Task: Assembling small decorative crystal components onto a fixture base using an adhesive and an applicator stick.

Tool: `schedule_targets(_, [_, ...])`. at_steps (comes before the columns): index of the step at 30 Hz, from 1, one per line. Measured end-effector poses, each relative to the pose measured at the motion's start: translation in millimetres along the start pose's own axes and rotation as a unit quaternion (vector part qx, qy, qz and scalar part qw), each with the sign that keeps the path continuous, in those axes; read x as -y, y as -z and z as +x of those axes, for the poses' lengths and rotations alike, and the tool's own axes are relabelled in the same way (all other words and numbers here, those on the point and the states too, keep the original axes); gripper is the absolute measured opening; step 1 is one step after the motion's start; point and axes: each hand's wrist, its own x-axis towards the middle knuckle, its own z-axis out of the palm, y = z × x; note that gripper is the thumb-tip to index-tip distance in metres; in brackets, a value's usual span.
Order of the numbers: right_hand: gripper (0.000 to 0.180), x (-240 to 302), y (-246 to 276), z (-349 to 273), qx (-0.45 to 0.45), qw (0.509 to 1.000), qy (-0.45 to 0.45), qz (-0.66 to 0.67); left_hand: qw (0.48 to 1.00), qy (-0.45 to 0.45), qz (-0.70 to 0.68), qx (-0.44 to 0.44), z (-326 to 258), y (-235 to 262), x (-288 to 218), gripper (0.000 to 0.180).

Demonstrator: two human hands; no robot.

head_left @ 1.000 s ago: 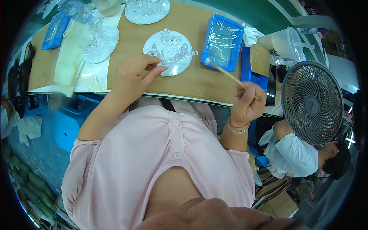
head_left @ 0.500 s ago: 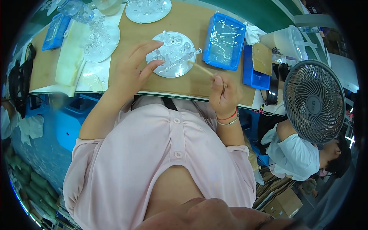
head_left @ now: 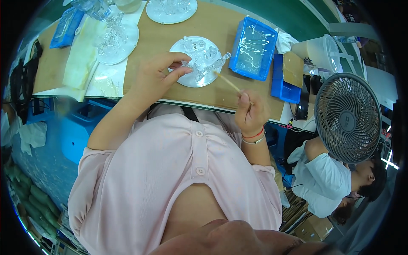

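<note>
A round white plate (head_left: 175, 43) on the brown tabletop carries several clear, shiny pieces (head_left: 211, 52). At its left rim my left hand (head_left: 163, 71) curls thumb and forefinger around a small clear piece (head_left: 184, 64), partly hidden by the fingers. My right hand (head_left: 250, 111), closed in a pinch at the table's front edge, holds a thin wooden stick (head_left: 229, 83). The tip of the stick points at the plate's right side, close to a long clear piece (head_left: 219, 63) that sticks out past the rim.
Two other plates with clear pieces lie at the far left (head_left: 131, 47) and far middle (head_left: 170, 19). Right of my plate are a blue tray (head_left: 268, 63), a smaller blue box (head_left: 278, 85), a clear bucket (head_left: 325, 53) and a fan (head_left: 348, 117). Another person (head_left: 325, 174) sits at the right.
My left thumb and forefinger have drawn closer together around a clear piece at the plate. My right hand stays near its place with the stick. The whole view has shifted slightly.
</note>
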Motion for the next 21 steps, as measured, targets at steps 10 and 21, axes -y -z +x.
schedule_targets(10, [0.007, -1, -5, -1, 0.000, 0.999, -0.025, 0.040, 0.999, 0.029, -0.022, 0.009, 1, -2, -7, 0.021])
schedule_targets(21, [0.005, 14, -6, -12, 0.072, 0.991, 0.067, 0.086, 0.997, 0.031, -0.074, 0.023, -5, -9, 1, 0.020])
